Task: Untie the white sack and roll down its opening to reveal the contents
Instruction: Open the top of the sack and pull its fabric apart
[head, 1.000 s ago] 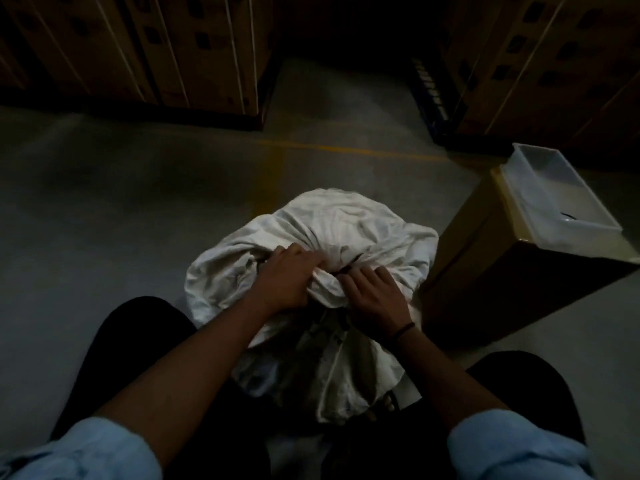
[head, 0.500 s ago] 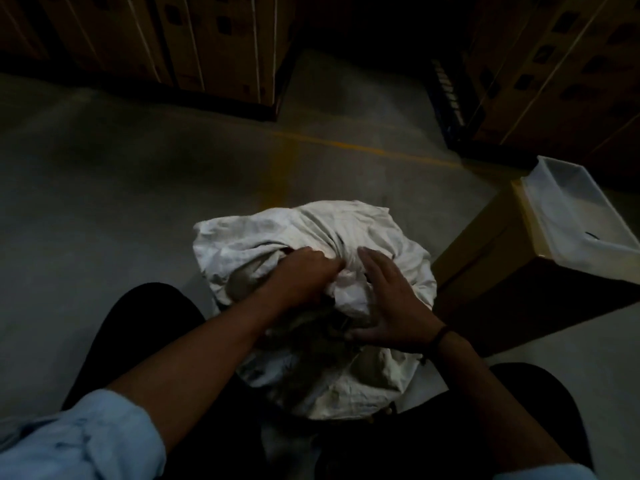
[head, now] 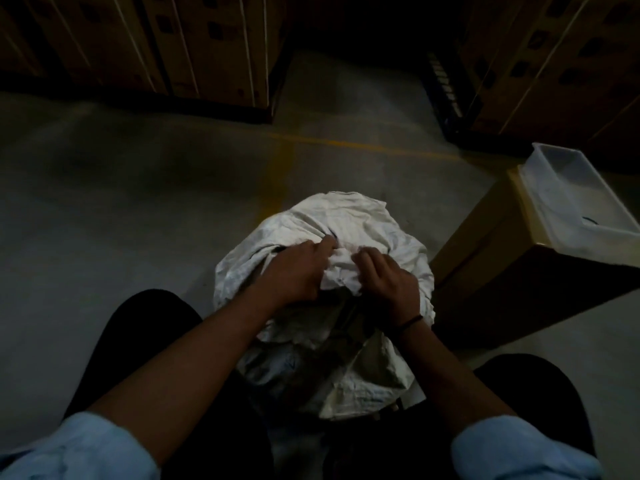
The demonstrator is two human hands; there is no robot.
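Concrete floor (head: 138,209) under you: your left hand (head: 294,271) and right hand (head: 388,282) both clench the white sack's (head: 349,220) bunched cloth.

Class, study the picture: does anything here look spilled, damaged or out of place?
Nothing stands out. The white sack sits on the floor, both hands bunching its cloth. The white tray rests on the cardboard box. Dim light hides fine detail.

Dim concrete floor (head: 138,202), stacked cartons (head: 194,43)
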